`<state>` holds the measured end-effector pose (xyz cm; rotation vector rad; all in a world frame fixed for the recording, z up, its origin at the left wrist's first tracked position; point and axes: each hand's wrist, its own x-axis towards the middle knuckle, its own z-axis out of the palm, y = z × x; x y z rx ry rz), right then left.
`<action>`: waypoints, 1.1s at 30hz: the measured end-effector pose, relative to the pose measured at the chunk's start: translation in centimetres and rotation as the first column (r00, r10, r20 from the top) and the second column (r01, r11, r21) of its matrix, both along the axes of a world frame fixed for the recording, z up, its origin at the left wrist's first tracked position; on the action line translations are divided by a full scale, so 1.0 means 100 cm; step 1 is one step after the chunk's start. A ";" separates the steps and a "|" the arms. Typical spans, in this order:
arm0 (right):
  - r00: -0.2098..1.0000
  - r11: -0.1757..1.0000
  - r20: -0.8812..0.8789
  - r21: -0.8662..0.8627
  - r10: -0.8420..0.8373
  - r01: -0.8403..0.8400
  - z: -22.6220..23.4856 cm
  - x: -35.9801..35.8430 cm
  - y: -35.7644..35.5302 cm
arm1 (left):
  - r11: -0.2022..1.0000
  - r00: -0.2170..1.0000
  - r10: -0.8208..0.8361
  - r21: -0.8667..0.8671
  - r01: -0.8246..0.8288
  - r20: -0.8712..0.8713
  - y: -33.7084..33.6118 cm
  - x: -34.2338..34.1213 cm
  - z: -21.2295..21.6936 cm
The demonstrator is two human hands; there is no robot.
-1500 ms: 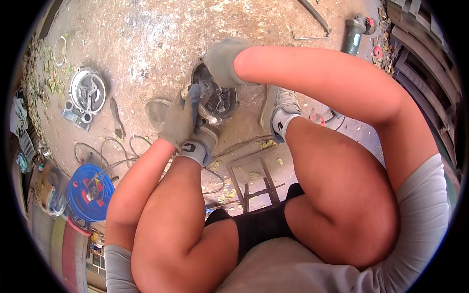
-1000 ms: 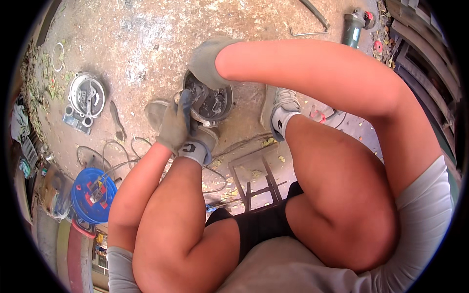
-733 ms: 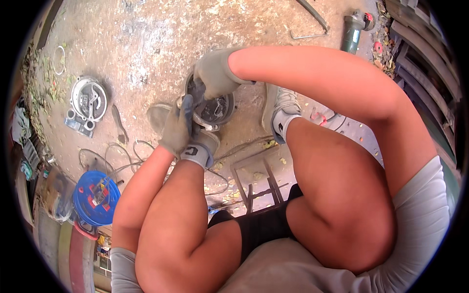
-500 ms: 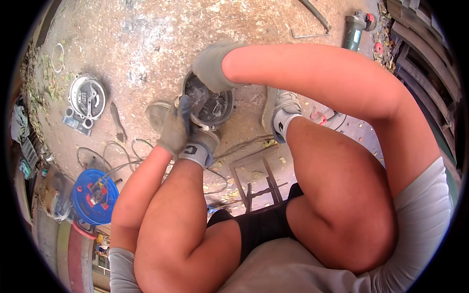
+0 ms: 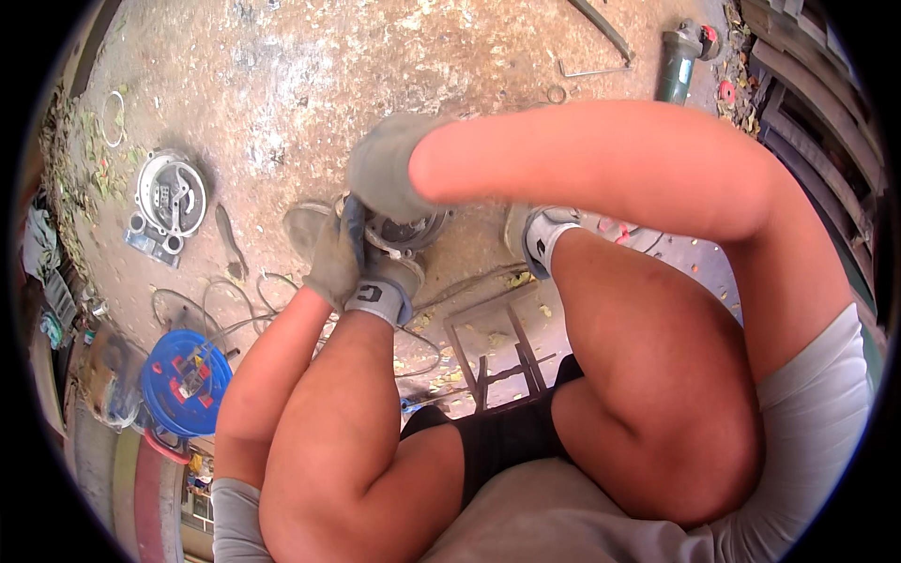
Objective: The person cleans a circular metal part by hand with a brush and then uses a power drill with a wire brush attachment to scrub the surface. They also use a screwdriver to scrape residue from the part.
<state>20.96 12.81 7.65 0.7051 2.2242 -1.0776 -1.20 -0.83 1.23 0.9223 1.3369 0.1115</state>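
A round, dark-lined metal housing (image 5: 408,233) rests on the ground by my left shoe, with a pale lug on its near rim. My left hand (image 5: 338,251), in a grey work glove with dark fingers, is closed on the housing's left edge. Over its far and middle part lies my gloved right hand (image 5: 389,169), reaching in from the right. That glove hides most of the housing's inside. The fingers of the right hand point down out of sight, so whatever they touch or hold is hidden.
To the left lie a second round metal housing (image 5: 172,195), a dark-handled tool (image 5: 227,239) and looped cables. A blue tub (image 5: 186,383) stands nearer. A green angle grinder (image 5: 678,70) and a metal bar (image 5: 601,26) lie far right. A metal frame (image 5: 497,347) is between my legs.
My right hand has moved left and slightly nearer, covering much more of the housing's inside. My left hand stays at its left edge.
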 end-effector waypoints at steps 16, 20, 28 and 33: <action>0.988 1.000 0.151 0.003 0.011 -0.011 -0.038 -0.012 0.005 | 0.988 0.978 0.124 -0.116 -0.106 0.169 -0.016 -0.016 -0.021; 0.985 0.982 0.132 -0.136 -0.115 0.133 0.001 -0.012 -0.009 | 0.992 0.975 0.112 -0.072 -0.099 0.194 -0.033 -0.038 -0.037; 0.946 0.926 0.186 -0.224 -0.266 0.304 -0.031 -0.010 -0.034 | 0.997 0.991 0.025 0.070 -0.034 0.130 -0.027 -0.028 -0.029; 0.993 0.990 0.118 -0.139 -0.001 0.017 -0.039 -0.016 -0.039 | 0.981 0.961 0.193 -0.036 -0.189 0.198 -0.021 -0.019 -0.023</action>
